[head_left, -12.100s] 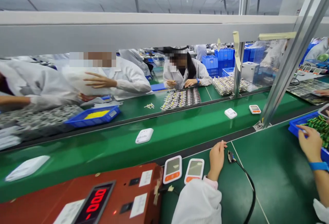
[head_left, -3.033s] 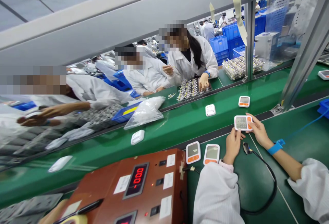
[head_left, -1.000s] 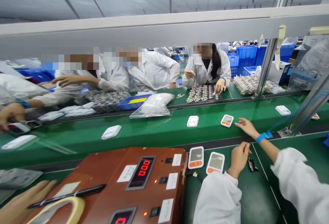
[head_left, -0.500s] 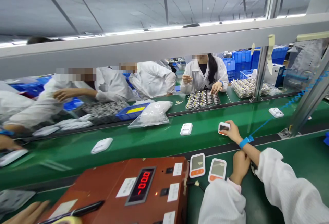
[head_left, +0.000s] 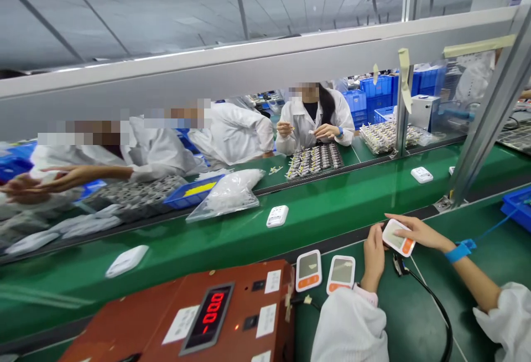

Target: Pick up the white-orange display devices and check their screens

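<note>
A white electronic device with a grey screen and orange buttons is tilted above the near bench. My right hand, wearing a blue wrist strap, grips its upper right side with fingers across the screen. At the left edge of the device is my left hand, its fingers closed against it and partly hidden. Just below hangs or lies a black cable with a small connector. Two similar devices, one and another, lie screen up left of my left hand.
A brown box with a red digital display stands at front left. White casings lie along the green belt. Across it, co-workers in white coats sit by parts trays. A metal post rises at right, near a blue bin.
My right hand has brought the device from the belt to the near bench. My left hand has come from under the right wrist to the device's edge. The view has swung right.
</note>
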Demonstrator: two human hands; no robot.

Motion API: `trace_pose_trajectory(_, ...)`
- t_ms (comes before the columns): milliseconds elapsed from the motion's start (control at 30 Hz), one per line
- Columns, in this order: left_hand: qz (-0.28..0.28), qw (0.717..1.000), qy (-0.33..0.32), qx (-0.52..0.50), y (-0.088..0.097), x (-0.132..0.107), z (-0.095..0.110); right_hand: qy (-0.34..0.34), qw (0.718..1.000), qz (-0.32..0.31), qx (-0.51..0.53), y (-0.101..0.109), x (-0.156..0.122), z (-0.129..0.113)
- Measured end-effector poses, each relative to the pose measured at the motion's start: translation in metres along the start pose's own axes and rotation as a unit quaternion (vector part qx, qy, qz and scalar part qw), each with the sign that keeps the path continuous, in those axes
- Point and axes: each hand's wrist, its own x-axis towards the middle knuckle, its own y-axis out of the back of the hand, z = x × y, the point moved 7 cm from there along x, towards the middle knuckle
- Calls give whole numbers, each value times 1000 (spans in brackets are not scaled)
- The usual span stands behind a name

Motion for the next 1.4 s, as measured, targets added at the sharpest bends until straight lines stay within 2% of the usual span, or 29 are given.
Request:
trace_pose_trajectory(33, -3, 1000, -14, 23, 0, 0, 1, 3, 1000, 7, -9, 0, 1, 5)
trace_pose_trajectory(100, -6, 998, -29, 59, -1, -1, 2, 10, 998, 62, -8, 2, 6, 16)
trace_pose_trajectory(200, 4, 999, 3, 41, 0, 0, -6, 19, 986, 160, 37, 10, 9, 30)
trace_pose_trajectory(267, 15, 999, 27, 11, 1, 1, -12, 20, 979, 188, 75, 13, 8, 34)
trace_pose_trajectory(367, 44, 998, 38, -27, 4, 3, -16, 26, 981, 160, 103, 11, 6, 30)
trace_pose_trajectory(500, 64, 996, 40, -54, 7, 3, -16, 43, 990, 108, 80, 0, 5, 22)
trace_pose_trajectory(600, 62, 996, 36, -52, 6, 2, -13, 37, 988, 121, 91, -1, 5, 25)
trace_pose_trajectory(800, 6, 999, 33, -34, -5, 0, -11, 33, 975, 180, 127, 12, 3, 29)
trace_pose_trajectory(1400, 3, 999, 35, -39, -6, -2, -10, 26, 977, 166, 134, 12, 2, 30)
